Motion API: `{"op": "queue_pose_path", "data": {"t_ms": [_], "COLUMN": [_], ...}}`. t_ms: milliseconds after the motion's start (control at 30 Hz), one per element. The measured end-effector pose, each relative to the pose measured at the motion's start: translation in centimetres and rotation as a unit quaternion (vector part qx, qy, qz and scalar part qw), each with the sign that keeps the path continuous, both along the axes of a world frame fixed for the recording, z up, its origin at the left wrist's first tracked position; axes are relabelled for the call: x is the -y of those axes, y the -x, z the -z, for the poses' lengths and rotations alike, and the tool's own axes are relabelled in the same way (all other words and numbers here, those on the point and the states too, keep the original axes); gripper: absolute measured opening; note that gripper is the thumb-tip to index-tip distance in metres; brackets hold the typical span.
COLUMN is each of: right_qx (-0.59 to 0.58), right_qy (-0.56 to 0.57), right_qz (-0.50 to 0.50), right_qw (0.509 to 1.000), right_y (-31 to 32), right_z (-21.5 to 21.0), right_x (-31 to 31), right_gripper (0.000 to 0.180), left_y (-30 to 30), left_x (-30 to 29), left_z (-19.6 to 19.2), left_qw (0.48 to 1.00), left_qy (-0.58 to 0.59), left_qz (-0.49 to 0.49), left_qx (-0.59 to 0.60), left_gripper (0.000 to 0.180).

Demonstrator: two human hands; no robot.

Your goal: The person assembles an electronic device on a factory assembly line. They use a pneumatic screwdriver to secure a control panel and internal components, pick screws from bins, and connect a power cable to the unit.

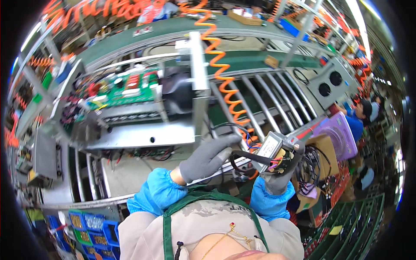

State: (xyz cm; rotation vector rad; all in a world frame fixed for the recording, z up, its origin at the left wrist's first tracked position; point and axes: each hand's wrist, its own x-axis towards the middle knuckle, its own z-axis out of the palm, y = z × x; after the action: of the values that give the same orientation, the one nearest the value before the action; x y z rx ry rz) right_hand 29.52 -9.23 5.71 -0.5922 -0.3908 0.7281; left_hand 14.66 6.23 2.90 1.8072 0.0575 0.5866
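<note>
My right hand (281,180), in a grey glove, is wrapped round a transformer (272,149), a metal-cased block with a white label and coloured wires. It is held tilted above the front edge of the roller line. From its lower side a black sleeved cable (247,156) runs toward my left hand (206,159), also gloved in grey. The left fingers are stretched out and apart from the thumb; whether they touch the cable I cannot tell. Left of the hands stands an open metal chassis (138,133) with a green circuit board (125,91) inside.
Metal rollers (268,97) cross the line beyond my hands. An orange coiled hose (223,71) hangs down close by. At right are a cardboard box (327,149) of black cables, a purple crate (342,134) and a co-worker (357,121). Blue parts bins (93,223) sit at lower left.
</note>
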Motion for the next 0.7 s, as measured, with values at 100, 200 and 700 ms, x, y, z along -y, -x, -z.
{"op": "queue_pose_path", "data": {"t_ms": [100, 200, 700], "right_qx": [0.565, 0.616, 0.388], "right_qy": [0.059, 0.046, 0.065], "right_qz": [0.248, 0.209, -0.078], "right_qw": [0.785, 0.759, 0.916], "right_y": [5.3, 10.6, 20.3], "right_z": [-0.6, -0.1, 1.3], "right_x": [-3.7, -6.4, -12.9], "right_gripper": [0.065, 0.089, 0.024], "left_y": [6.1, 12.4, 25.9], "left_x": [-2.3, -4.7, -8.4], "left_z": [0.2, 0.6, 0.9], "left_qw": [0.941, 0.905, 0.98], "left_qy": [0.135, 0.285, -0.013], "left_qz": [0.302, 0.302, -0.18], "left_qx": [-0.075, -0.093, -0.089], "left_gripper": [0.039, 0.054, 0.075]}}
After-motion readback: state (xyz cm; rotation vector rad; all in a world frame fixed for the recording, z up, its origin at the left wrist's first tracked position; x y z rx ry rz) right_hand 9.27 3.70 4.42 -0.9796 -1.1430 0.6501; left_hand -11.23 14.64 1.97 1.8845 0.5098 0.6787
